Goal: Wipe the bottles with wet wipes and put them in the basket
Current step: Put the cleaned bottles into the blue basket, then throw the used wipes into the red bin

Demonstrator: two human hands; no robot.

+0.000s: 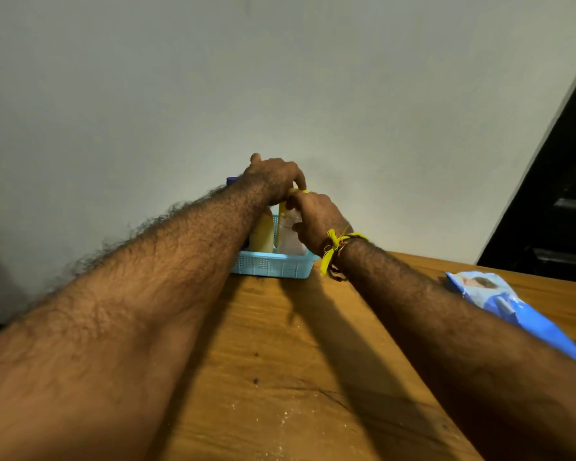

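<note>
A: Where does the view sit?

B: On the person's head, looking forward and down along both forearms, which fill the near frame.

A: What lies ahead?

B: The table [280,361] runs away from the camera to a plain wall [280,78] facing it. The basket [273,266] stands at the far edge, with the left hand [273,176] and right hand [316,216] above it.

A: Anything else to share with?

B: There is only this one wide-angle view; lines bend toward the edges.

No legible text or labels anywhere.
</note>
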